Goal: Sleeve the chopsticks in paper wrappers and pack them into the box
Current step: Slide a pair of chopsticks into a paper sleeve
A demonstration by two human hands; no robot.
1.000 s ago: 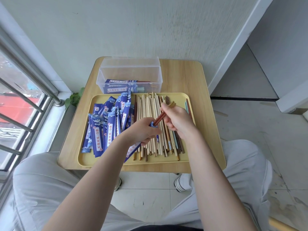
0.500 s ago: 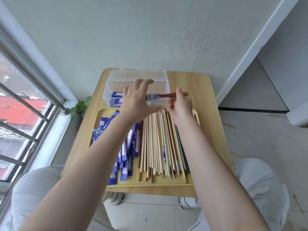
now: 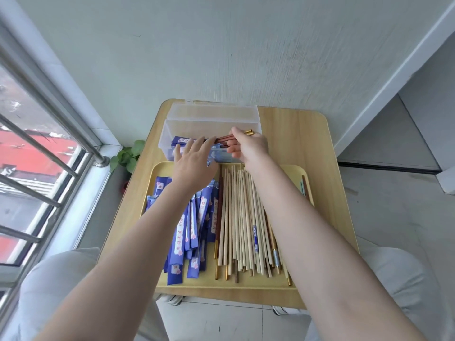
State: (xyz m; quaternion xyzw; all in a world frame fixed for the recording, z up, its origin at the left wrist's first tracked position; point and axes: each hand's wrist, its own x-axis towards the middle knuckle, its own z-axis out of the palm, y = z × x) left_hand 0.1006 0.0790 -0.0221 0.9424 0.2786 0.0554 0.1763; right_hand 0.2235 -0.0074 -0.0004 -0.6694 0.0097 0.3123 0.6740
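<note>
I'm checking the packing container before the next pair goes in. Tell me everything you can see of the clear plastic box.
The clear plastic box is a long, translucent, rectangular container at the far edge of the wooden table, just beyond the yellow tray. Its hinged lid stands open at the back. Inside lie blue sleeved chopsticks. The right hand holds a reddish, gold-tipped pair at the opening, and the left hand reaches over the near wall with straight fingers.

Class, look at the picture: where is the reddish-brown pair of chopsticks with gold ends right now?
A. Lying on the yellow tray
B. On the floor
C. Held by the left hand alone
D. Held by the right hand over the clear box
D: the right hand pinches the reddish-brown chopsticks above the clear box.
</note>
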